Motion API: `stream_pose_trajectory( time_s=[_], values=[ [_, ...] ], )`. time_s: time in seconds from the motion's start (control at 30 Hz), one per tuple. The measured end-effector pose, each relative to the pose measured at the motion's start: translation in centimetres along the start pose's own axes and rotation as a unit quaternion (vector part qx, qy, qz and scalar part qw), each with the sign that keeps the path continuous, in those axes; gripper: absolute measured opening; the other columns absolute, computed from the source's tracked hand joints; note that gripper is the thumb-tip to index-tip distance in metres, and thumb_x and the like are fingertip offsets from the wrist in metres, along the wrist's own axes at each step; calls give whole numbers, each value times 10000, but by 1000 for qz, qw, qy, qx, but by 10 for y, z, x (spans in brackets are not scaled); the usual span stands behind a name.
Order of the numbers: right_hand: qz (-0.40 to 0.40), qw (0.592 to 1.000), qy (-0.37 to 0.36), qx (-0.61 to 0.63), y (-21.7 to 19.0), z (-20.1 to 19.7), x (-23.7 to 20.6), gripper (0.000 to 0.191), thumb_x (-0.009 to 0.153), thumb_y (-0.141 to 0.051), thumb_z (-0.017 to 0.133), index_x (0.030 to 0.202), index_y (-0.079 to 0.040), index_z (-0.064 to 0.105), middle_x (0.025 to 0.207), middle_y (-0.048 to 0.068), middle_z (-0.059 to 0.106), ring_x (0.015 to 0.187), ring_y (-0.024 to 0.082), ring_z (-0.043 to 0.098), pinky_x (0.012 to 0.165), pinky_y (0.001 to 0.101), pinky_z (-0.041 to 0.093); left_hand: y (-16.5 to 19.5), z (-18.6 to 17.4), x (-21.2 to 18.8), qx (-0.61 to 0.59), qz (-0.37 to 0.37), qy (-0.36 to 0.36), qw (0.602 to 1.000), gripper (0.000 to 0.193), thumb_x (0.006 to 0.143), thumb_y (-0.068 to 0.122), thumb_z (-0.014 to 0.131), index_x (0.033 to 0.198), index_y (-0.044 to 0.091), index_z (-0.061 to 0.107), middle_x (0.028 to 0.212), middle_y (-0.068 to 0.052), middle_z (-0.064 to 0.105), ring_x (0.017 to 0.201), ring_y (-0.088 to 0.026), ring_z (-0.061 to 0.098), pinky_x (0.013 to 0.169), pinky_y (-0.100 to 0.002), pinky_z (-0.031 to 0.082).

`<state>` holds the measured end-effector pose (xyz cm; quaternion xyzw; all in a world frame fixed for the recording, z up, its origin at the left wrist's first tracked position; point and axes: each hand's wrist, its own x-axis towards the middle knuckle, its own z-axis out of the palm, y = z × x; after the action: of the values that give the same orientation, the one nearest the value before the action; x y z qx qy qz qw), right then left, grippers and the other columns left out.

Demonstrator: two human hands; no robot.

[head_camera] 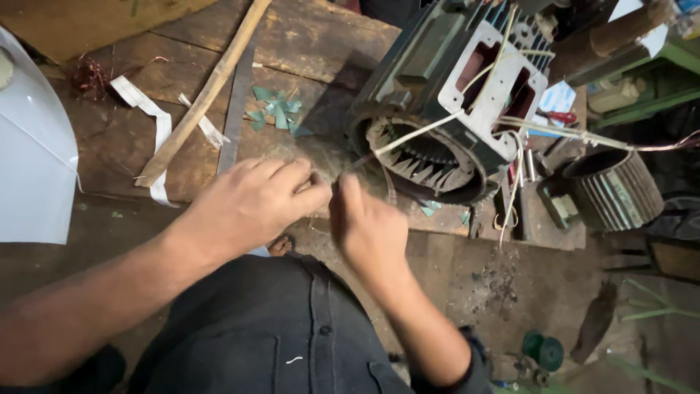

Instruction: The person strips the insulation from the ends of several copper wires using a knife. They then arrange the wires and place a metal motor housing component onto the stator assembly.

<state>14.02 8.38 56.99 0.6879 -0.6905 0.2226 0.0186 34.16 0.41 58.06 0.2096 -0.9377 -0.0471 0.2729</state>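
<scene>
Closely paired: left hand and right hand, both pinching one thin pale strip over the worn wooden desk.

Strip running taut toward 1 o'clock into the ribbed grey metal motor, lying at 1 o'clock, nearer the right hand. Copper windings inside the round bore; green paper scraps at 11 o'clock, by a long wooden stick.

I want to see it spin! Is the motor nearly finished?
Not nearly. Done: windings sit in the motor's slots, with pale sleeved leads coming out. In hand: the left hand and right hand pinch a thin strand between them. Left: the motor's end is open with no cover, and leads hang loose from its box.
</scene>
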Motion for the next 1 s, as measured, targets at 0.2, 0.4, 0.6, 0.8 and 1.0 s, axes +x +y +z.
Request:
stream_pose_trajectory(
  time_s=[0.2,0.4,0.6,0.8,1.0],
  values=[
    [24,999,-16,38,17,30,-9,119,956,-148,636,991,-86,541,682,198,621,620,436,629,539,525,467,3,6,-2,82,-26,40,996,127,876,122,597,991,164,627,875,-32,595,872,-217,653,793,-355,531],
    [24,995,-74,-68,38,69,-19,132,993,-206,629,950,-83,614,722,173,676,651,409,669,562,519,499,10,21,-6,103,-56,0,993,100,891,149,601,986,152,630,825,-25,577,838,-208,633,793,-358,521],
    [-85,966,-245,-3,18,82,-52,133,916,-229,604,922,-129,691,772,185,700,700,392,699,610,517,531,18,52,9,-174,-289,-196,921,198,896,158,590,1088,128,628,891,-92,682,831,-253,690,738,-383,546],
    [89,990,-87,-65,23,-42,-19,186,976,-264,634,979,-86,582,677,187,666,620,420,657,539,531,476,-7,25,13,-292,-172,85,937,194,876,132,597,1067,133,633,929,-92,675,813,-244,699,694,-364,562],
    [21,1000,-7,-3,-13,0,-11,92,950,-117,614,1009,-89,549,664,176,621,592,403,634,523,525,455,-8,-5,1,58,30,4,998,166,843,132,625,1007,147,647,852,-69,649,733,-216,699,598,-348,565]
  ],
)
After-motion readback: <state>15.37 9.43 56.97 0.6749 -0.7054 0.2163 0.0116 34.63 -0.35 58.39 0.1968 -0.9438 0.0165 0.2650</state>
